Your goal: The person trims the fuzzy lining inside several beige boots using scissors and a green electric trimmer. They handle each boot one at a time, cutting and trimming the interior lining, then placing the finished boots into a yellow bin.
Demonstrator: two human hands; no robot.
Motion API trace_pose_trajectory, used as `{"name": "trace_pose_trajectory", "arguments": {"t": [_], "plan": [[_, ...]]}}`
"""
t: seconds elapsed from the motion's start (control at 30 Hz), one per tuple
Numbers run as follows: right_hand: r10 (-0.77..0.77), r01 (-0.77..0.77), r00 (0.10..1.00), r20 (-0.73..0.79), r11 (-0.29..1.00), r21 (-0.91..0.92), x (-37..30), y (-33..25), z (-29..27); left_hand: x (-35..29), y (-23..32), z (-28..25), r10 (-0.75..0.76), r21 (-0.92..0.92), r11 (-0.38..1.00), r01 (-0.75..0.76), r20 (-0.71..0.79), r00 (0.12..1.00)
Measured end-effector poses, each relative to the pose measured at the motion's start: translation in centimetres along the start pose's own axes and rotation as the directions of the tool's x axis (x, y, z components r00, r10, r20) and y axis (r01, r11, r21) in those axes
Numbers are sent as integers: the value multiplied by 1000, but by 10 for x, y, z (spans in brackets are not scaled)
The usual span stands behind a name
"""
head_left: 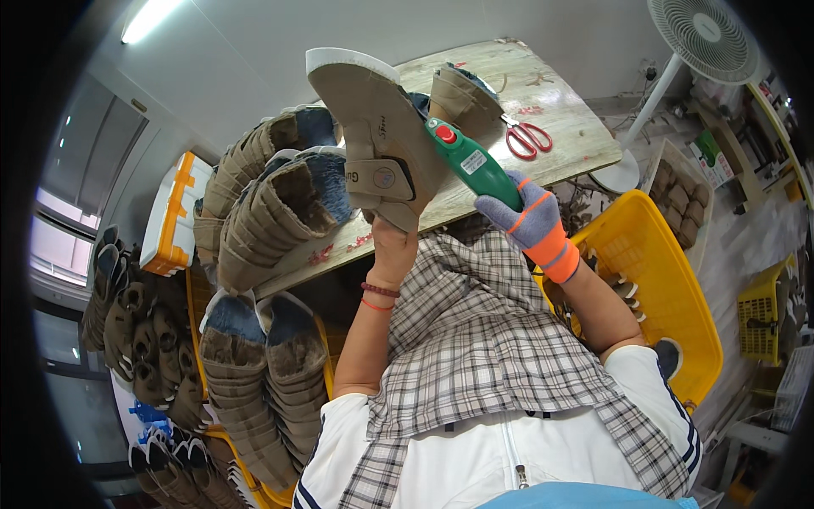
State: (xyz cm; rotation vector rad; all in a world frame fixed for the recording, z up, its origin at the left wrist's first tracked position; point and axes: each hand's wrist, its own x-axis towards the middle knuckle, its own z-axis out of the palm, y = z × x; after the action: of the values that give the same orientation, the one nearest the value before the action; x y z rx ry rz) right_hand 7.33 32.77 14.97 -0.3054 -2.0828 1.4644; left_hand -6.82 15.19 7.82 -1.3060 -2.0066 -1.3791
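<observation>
A taupe shoe upper [373, 119] with a strap and a white edge stands raised over the table. My left hand [393, 254], bare, grips its lower end. In my right hand [534, 225], which wears a grey and orange glove, is a green handheld power tool [471, 157] with a red button. The tool's front end meets the side of the upper, where the upper partly hides it. Behind the tool, another shoe upper [462, 100] rests on the worn table [585, 140]. Red-handled scissors [530, 140] lie to its right.
Nested stacks of uppers [275, 199] fill the table's left side; more stacks [242, 382] stand below. A yellow basket [670, 280] is at my right, a white fan [704, 30] beyond the table. An orange and white case [174, 212] stands far left.
</observation>
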Motion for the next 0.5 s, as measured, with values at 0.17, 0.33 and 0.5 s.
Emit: {"name": "trace_pose_trajectory", "arguments": {"t": [0.17, 0.33, 0.5], "plan": [[97, -96, 995, -9, 993, 67, 2, -7, -1, -6, -4, 4, 146, 119, 980, -157, 101, 984], [99, -87, 992, -72, 985, 148, 11, -1, -8, -4, 20, -8, -81, -220, 969, 115, 157, 984], [93, -59, 982, -166, 978, 200, 19, 14, -24, -17, 11, -62, -489, -706, 626, 330, -26, 872]]}}
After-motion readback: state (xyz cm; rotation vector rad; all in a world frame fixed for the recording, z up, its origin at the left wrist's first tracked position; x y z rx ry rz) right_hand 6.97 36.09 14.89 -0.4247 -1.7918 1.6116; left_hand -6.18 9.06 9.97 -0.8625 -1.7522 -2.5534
